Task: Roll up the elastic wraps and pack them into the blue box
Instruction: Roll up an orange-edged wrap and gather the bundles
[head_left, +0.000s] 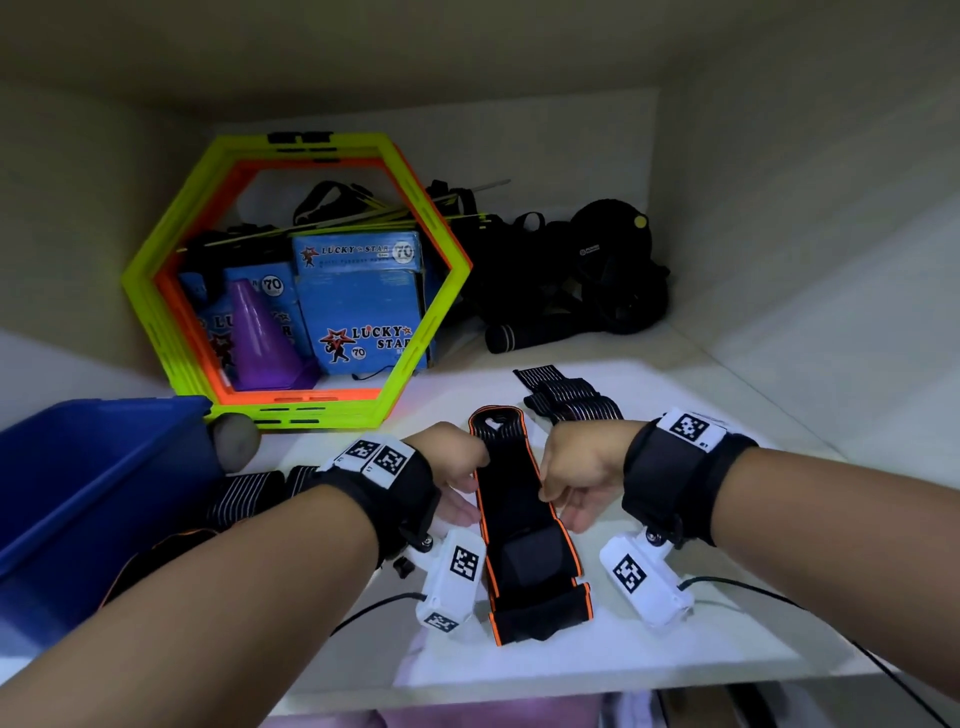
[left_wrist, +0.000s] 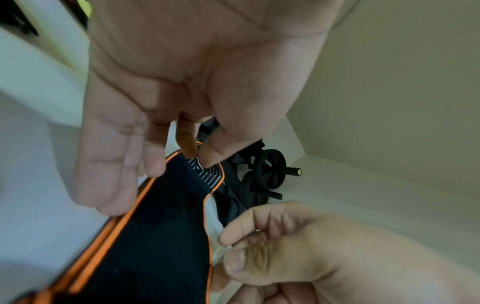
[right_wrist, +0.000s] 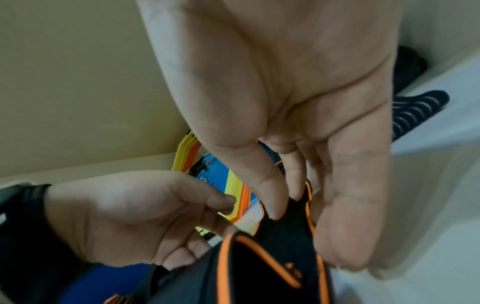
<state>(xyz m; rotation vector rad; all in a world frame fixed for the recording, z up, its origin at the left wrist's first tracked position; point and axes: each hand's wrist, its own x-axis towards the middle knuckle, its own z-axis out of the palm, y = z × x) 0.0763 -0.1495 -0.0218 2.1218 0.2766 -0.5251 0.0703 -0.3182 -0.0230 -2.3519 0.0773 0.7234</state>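
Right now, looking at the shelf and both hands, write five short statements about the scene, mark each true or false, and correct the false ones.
1. The orange-edged wrap lies stretched out flat between the two hands. True.
2. The blue box stands to the right of the right hand. False: it stands to the left, beyond the left hand.
3. A purple cone shows through the hexagonal frames. True.
4. The orange-edged wrap is already rolled up. False: it is still unrolled.
5. The striped wrap lies inside the blue box. False: it lies on the shelf behind the right hand.
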